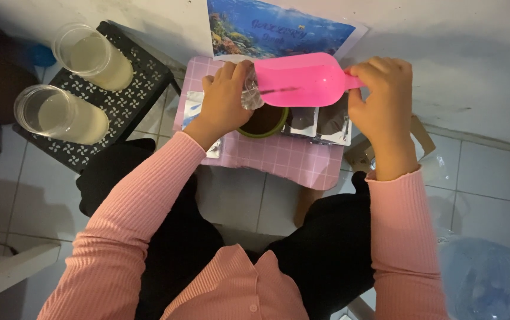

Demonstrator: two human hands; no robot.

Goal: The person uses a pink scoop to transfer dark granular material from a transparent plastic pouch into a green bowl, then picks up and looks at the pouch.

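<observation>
Clear plastic: two tall cups [83,56] of pale cloudy liquid stand on a black perforated stool [142,77] at far left, well apart from the hands.

Left hand [224,104]: fingers curled shut around a small clear plastic bag [252,92], crumpled, held at the wide mouth of the pink scoop [299,78]. Bag judged thin, soft and slippery; it gives no stiffness of its own, so the grip belongs at the bunched neck, where the hand has it now.

Below the scoop mouth, a green bowl [264,123] with dark brown contents sits on the pink checked counter [284,160]. Small sealed packets [320,121] lie just right of the bowl; another shows partly under the left wrist.

Scoop: rigid plastic, judged light, held level above the bowl, mouth touching the bag. Contents not visible from this side.

Right hand [382,104]: fingers closed around the scoop's narrow handle at its right end, thumb side near. Handle is the natural hold.

Far side: a blue underwater picture [272,26] against the wall. Near right, a translucent blue tub [486,278] on the tiled floor [480,178].
</observation>
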